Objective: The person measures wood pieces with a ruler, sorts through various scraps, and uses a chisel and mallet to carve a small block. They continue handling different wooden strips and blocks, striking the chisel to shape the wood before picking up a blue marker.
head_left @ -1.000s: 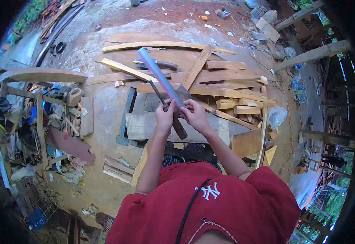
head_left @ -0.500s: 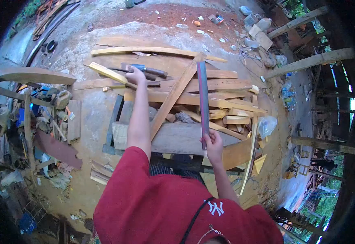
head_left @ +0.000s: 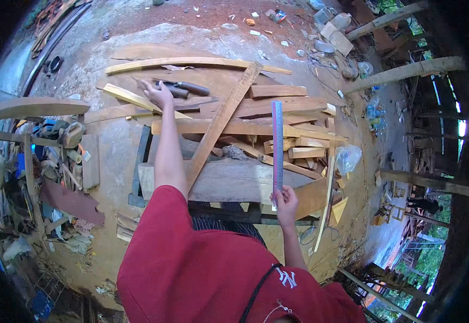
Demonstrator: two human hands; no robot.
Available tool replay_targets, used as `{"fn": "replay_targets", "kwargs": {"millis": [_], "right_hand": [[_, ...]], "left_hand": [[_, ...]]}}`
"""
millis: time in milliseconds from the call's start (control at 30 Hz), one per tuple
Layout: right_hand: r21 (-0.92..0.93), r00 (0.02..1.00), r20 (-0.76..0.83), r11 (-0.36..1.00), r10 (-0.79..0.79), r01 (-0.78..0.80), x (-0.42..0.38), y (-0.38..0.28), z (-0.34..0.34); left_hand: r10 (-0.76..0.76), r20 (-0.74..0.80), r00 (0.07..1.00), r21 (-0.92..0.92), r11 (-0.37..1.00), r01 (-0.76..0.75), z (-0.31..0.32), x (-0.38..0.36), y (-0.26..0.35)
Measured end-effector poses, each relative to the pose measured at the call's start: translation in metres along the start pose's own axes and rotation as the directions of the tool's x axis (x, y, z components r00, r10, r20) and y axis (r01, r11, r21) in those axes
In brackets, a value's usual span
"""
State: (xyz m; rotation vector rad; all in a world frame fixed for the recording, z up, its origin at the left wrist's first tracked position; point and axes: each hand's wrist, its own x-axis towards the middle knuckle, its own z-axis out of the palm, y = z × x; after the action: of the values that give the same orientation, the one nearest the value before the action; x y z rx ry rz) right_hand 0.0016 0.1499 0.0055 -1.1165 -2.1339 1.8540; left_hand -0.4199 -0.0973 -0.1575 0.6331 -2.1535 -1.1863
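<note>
Right hand (head_left: 286, 203) is clenched round the bottom end of a long metal ruler (head_left: 277, 151), holding it upright-ish over the wood pile w/ the markings facing the camera. The ruler isn't laid against any board, so imo no measuring is going on yet.

Left hand (head_left: 159, 92) is stretched way out, fingers loose and spread, resting right at the brown handle of a tool (head_left: 183, 88) on the boards. It's touching or just about touching, can't tell which, and nothing is gripped. The tool lies flat, not picked up.

So progress-wise: ruler in hand, tool down, and I see no pencil marks or fresh cuts, tho it's too small to be sure. Looks like prep stage to me, w/ pretty much all the real work left.

The stuff sits on a low slab surface (head_left: 229, 180) heaped w/ planks and offcuts, incl. a long diagonal plank (head_left: 221, 121).

Containers: a clear plastic bag (head_left: 347, 157) at the right edge of the pile, contents unreadable. A wooden rack (head_left: 41, 156) on the left is crammed w/ tools and junk, too cluttered to itemize.
</note>
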Motion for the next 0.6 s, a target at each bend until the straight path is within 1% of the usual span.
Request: {"fn": "replay_targets", "kwargs": {"millis": [33,133,167,200,233,267,300,400,433,467,533,567,600], "right_hand": [[0.007,1.000,0.014,1.000,-0.008,0.008,0.001,-0.002,0.001],[0.013,0.998,0.045,0.999,-0.038,0.038,0.006,-0.003,0.001],[0.006,0.997,0.052,0.999,-0.050,0.050,0.007,-0.005,0.002],[-0.001,0.997,0.058,0.998,-0.059,0.059,0.007,-0.007,0.003],[-0.007,0.996,0.063,0.998,-0.066,0.066,0.007,-0.009,0.004],[-0.010,0.995,0.068,0.998,-0.068,0.069,0.007,-0.009,0.007],[-0.012,0.995,0.071,0.998,-0.068,0.069,0.006,-0.009,0.008],[0.026,0.990,0.112,0.996,-0.092,0.089,0.006,-0.006,0.010],[0.039,0.986,0.136,0.995,-0.101,0.096,0.006,-0.005,0.011],[0.052,0.981,0.157,0.993,-0.113,0.106,0.006,-0.004,0.011],[0.098,0.976,0.198,0.993,-0.087,0.069,0.004,-0.007,0.013],[0.121,0.974,0.212,0.991,-0.075,0.050,0.003,-0.009,0.013],[0.119,0.962,0.250,0.990,-0.109,0.081,0.003,-0.009,0.013]], "left_hand": [[-0.079,0.090,0.993,0.049,0.996,0.075,-0.011,0.004,0.000],[-0.116,0.242,0.963,-0.273,0.945,0.182,-0.039,0.007,-0.011],[-0.096,0.287,0.953,-0.537,0.808,0.242,-0.043,0.004,-0.017],[-0.108,0.403,0.909,-0.650,0.665,0.368,-0.056,0.001,-0.013],[-0.096,0.517,0.851,-0.717,0.495,0.491,-0.075,-0.004,-0.004],[-0.057,0.621,0.782,-0.734,0.308,0.606,-0.095,-0.011,0.007],[-0.004,0.666,0.746,-0.712,0.296,0.637,-0.112,-0.019,0.017],[0.033,0.768,0.640,-0.628,0.234,0.742,-0.161,-0.050,0.060],[0.020,0.777,0.629,-0.613,0.253,0.749,-0.169,-0.058,0.065],[0.037,0.791,0.611,-0.597,0.266,0.757,-0.178,-0.067,0.072],[0.078,0.820,0.568,-0.563,0.287,0.775,-0.196,-0.088,0.086],[0.073,0.850,0.522,-0.516,0.315,0.796,-0.205,-0.099,0.094],[0.064,0.861,0.505,-0.492,0.358,0.794,-0.214,-0.114,0.105]]}}
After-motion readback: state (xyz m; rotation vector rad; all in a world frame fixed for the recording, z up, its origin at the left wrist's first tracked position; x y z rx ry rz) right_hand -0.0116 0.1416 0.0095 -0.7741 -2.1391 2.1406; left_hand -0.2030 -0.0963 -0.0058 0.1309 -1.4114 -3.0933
